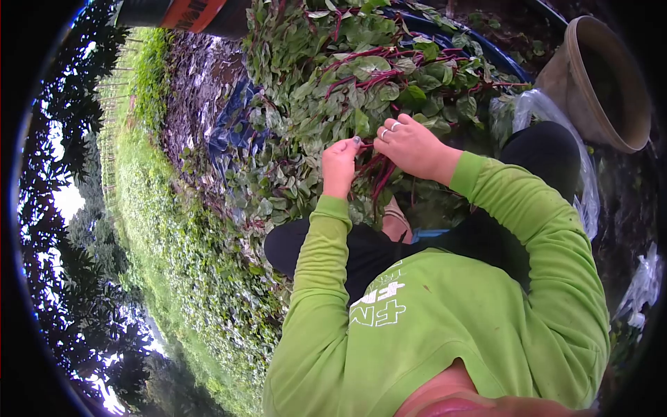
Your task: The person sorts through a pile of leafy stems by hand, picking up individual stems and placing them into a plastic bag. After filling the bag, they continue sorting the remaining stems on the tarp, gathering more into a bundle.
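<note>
In front of me, my left hand (339, 165) pinches the end of a red stem between thumb and fingertips. My right hand (415, 147), with two rings on it, is closed around a bunch of Malabar spinach (379, 174). Its dark red stems hang below the fingers, between my two hands. A large heap of the same red-stemmed greens (299, 104) spreads beyond and to the left of them. Several long stems (379, 73) lie across the top of the heap. Part of what my right fingers grip is hidden by the hand itself.
A brown plastic bucket (559, 83) lies tilted at the right. Clear plastic bags (587, 198) rest beside my knee. Blue sheeting (236, 118) shows at the heap's left edge. A dark container with an orange band (194, 14) stands at top left, and green plants (174, 229) grow at left.
</note>
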The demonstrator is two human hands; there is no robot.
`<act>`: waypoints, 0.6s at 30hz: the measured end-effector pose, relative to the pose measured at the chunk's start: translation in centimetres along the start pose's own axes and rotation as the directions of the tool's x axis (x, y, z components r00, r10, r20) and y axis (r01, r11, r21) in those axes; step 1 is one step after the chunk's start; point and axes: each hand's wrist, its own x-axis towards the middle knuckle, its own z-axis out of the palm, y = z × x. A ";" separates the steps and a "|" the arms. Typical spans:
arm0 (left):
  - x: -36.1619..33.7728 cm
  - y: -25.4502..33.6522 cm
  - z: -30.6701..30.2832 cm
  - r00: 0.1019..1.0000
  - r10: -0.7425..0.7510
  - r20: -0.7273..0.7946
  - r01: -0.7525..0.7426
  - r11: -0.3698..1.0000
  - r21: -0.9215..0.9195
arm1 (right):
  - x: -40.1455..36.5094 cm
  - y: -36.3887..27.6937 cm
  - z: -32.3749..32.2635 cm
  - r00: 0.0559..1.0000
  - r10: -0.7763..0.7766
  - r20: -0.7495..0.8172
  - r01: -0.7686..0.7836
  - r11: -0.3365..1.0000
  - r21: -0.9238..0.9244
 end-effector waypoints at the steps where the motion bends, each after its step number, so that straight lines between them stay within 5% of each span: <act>1: 0.4 -0.6 -0.2 0.998 -0.031 -0.052 0.024 0.991 -0.135 | -0.1 -0.1 0.0 1.000 -0.014 -0.015 0.014 1.000 0.008; 3: 0.9 -0.8 -1.6 0.948 -0.158 -0.277 0.047 0.929 -0.368 | -0.4 -0.1 -0.1 1.000 -0.018 -0.010 0.018 0.999 0.030; 6: 2.0 -0.2 -6.3 0.695 -0.449 -0.561 -0.038 0.757 -0.652 | -0.7 0.1 -0.1 1.000 0.013 0.005 -0.014 0.998 0.058; 8: 4.5 0.6 -6.2 0.747 -0.367 -0.554 0.008 0.838 -0.546 | -0.6 0.3 -0.4 0.995 0.070 0.069 -0.076 0.992 0.097; 10: 6.9 -0.2 -4.7 0.933 0.011 -0.360 -0.104 0.965 -0.239 | -0.8 0.7 -0.2 0.996 0.065 0.060 -0.069 0.995 0.076; 12: 10.0 1.7 -2.1 0.970 0.245 -0.008 -0.240 0.956 0.170 | -0.8 1.1 0.0 0.997 0.071 0.038 -0.073 0.995 0.068; 14: 11.8 3.6 1.9 0.792 0.584 0.180 -0.576 0.616 0.538 | -0.7 1.5 0.1 0.996 0.087 0.003 -0.087 0.993 0.077; 17: 14.2 3.6 4.2 0.668 0.668 0.329 -0.637 0.284 0.717 | -0.8 2.0 0.6 0.984 0.173 0.047 -0.174 0.984 0.025; 18: 14.1 4.1 4.3 0.698 0.624 0.351 -0.622 0.285 0.729 | -0.7 2.3 0.4 0.982 0.182 0.060 -0.183 0.983 0.018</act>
